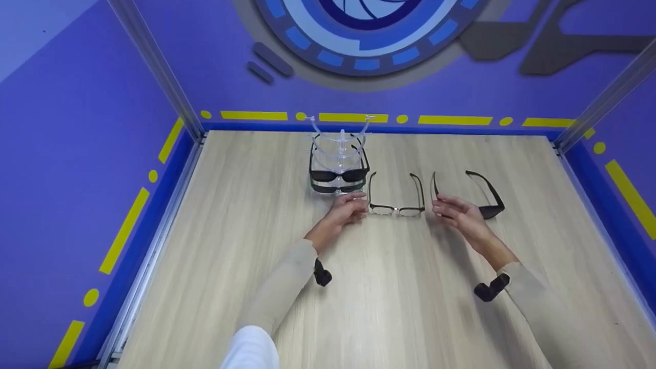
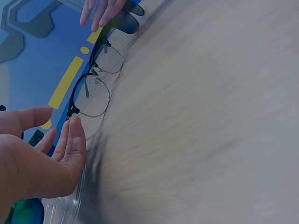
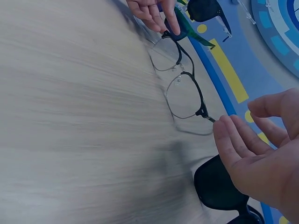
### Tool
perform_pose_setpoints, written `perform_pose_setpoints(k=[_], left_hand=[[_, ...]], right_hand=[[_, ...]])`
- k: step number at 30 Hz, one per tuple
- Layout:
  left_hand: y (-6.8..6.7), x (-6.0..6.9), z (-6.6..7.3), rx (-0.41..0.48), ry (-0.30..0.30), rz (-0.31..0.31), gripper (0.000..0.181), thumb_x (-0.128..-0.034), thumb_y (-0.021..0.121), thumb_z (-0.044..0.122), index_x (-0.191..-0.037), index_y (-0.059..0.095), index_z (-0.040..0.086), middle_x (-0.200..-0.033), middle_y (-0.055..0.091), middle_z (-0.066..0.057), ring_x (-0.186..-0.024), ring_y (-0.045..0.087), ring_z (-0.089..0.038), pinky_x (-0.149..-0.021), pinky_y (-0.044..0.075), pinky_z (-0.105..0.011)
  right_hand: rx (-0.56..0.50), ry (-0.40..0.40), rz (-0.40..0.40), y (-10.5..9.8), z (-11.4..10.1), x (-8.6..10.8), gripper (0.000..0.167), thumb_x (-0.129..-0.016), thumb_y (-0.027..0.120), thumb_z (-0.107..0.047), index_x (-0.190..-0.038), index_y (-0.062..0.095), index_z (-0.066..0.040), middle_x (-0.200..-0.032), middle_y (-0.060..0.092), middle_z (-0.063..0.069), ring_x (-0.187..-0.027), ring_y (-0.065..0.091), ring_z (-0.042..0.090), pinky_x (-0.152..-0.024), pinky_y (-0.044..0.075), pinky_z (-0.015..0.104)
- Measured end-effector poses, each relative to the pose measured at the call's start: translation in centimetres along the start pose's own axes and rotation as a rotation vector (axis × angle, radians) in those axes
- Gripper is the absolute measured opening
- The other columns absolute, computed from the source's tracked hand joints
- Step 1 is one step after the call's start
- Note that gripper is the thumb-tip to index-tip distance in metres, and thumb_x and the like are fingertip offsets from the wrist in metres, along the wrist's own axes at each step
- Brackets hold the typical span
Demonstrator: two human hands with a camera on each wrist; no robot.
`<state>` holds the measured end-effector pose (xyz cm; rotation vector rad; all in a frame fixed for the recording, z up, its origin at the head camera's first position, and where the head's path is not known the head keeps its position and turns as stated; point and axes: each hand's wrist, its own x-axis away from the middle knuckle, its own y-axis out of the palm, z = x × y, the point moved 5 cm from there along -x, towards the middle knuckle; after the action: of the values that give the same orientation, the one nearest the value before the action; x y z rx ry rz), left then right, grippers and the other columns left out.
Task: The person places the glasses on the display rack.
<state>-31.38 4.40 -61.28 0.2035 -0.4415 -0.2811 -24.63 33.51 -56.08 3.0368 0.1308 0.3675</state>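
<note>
Clear-lensed eyeglasses [image 1: 395, 209] with dark upper rims lie on the table, temples unfolded and pointing away. Beside their left hinge is my left hand [image 1: 349, 209], its fingers loosely bent with nothing held; in the left wrist view its fingertips [image 2: 74, 128] come close to the frame's corner. My right hand [image 1: 458, 216] hovers to the right of the glasses, thumb apart from the fingers and holding nothing. In the right wrist view its fingertips [image 3: 223, 125] are near the other hinge; contact cannot be told. Black sunglasses [image 1: 493, 210] lie partly hidden behind this hand.
A clear plastic eyewear stand [image 1: 342, 146] rises behind my left hand. It carries black sunglasses [image 1: 338, 176] and, on a lower tier, another dark pair [image 1: 325, 189]. Blue panels [image 1: 102, 169] enclose the wooden table [image 1: 246, 205] at the back and sides.
</note>
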Motion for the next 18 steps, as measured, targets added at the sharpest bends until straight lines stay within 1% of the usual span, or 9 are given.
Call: perform_pose_setpoints(k=[3, 5, 7, 9, 11, 13, 15, 18], left_hand=[[0.2, -0.2, 0.0, 0.009, 0.011, 0.013, 0.043, -0.0954, 0.064, 0.002, -0.137, 0.058, -0.002, -0.08, 0.065, 0.005, -0.071, 0.062, -0.007, -0.066, 0.053, -0.02], [0.2, -0.3, 0.1, 0.009, 0.01, 0.021, 0.043, -0.0951, 0.063, 0.001, -0.138, 0.057, -0.002, -0.078, 0.065, 0.005, -0.07, 0.061, -0.006, -0.065, 0.052, -0.02], [0.3, -0.3, 0.0, 0.012, 0.013, 0.025, 0.044, -0.0948, 0.063, 0.001, -0.138, 0.057, -0.002, -0.08, 0.064, 0.006, -0.071, 0.061, -0.006, -0.067, 0.052, -0.021], [0.4, -0.4, 0.0, 0.014, 0.016, 0.031, 0.045, -0.0951, 0.063, 0.002, -0.139, 0.056, -0.002, -0.083, 0.065, 0.005, -0.075, 0.062, -0.006, -0.071, 0.055, -0.022], [0.6, -0.5, 0.0, 0.01, 0.019, 0.036, 0.045, -0.0951, 0.063, 0.002, -0.139, 0.056, -0.002, -0.086, 0.065, 0.005, -0.077, 0.062, -0.007, -0.076, 0.056, -0.024], [0.7, -0.6, 0.1, 0.002, 0.02, 0.037, 0.046, -0.0944, 0.063, 0.002, -0.14, 0.056, -0.001, -0.091, 0.065, 0.003, -0.079, 0.062, -0.007, -0.081, 0.056, -0.026], [0.9, -0.7, 0.1, -0.006, 0.016, 0.032, 0.047, -0.094, 0.063, 0.001, -0.141, 0.056, 0.0, -0.097, 0.068, 0.001, -0.082, 0.062, -0.007, -0.087, 0.056, -0.029], [1.3, -0.7, 0.2, -0.008, 0.002, 0.019, 0.05, -0.0943, 0.062, -0.001, -0.143, 0.055, 0.002, -0.109, 0.071, -0.006, -0.085, 0.063, -0.008, -0.097, 0.056, -0.036]], right_hand=[[0.007, -0.003, -0.009, 0.3, 0.2, -0.4, 0.06, -0.103, 0.059, -0.008, -0.153, 0.031, 0.012, -0.114, 0.072, -0.015, -0.112, 0.069, 0.004, -0.101, 0.055, 0.024], [0.022, -0.005, -0.016, 0.6, 0.3, -0.5, 0.059, -0.104, 0.057, -0.006, -0.154, 0.029, 0.012, -0.118, 0.069, -0.013, -0.114, 0.068, 0.004, -0.105, 0.054, 0.025], [0.055, -0.004, -0.02, 0.8, 0.4, -0.7, 0.059, -0.105, 0.054, -0.004, -0.155, 0.028, 0.012, -0.126, 0.066, -0.008, -0.116, 0.065, 0.002, -0.108, 0.051, 0.026], [0.077, 0.003, -0.015, 1.0, 0.6, -0.9, 0.059, -0.104, 0.053, -0.003, -0.155, 0.027, 0.011, -0.137, 0.06, 0.004, -0.117, 0.063, 0.001, -0.111, 0.049, 0.027], [0.106, 0.015, -0.011, 1.2, 0.8, -1.2, 0.06, -0.104, 0.053, -0.004, -0.156, 0.025, 0.01, -0.148, 0.05, 0.017, -0.118, 0.061, -0.001, -0.114, 0.047, 0.028], [0.113, 0.029, -0.008, 1.5, 1.0, -1.6, 0.061, -0.105, 0.053, -0.005, -0.157, 0.025, 0.008, -0.157, 0.038, 0.026, -0.118, 0.059, -0.002, -0.115, 0.046, 0.031], [0.106, 0.043, -0.008, 1.9, 1.2, -2.0, 0.061, -0.105, 0.052, -0.007, -0.158, 0.024, 0.007, -0.162, 0.028, 0.029, -0.117, 0.059, -0.002, -0.117, 0.045, 0.034], [0.089, 0.059, 0.004, 2.3, 1.5, -2.5, 0.062, -0.105, 0.05, -0.006, -0.159, 0.022, 0.006, -0.164, 0.022, 0.029, -0.112, 0.059, -0.003, -0.114, 0.047, 0.032]])
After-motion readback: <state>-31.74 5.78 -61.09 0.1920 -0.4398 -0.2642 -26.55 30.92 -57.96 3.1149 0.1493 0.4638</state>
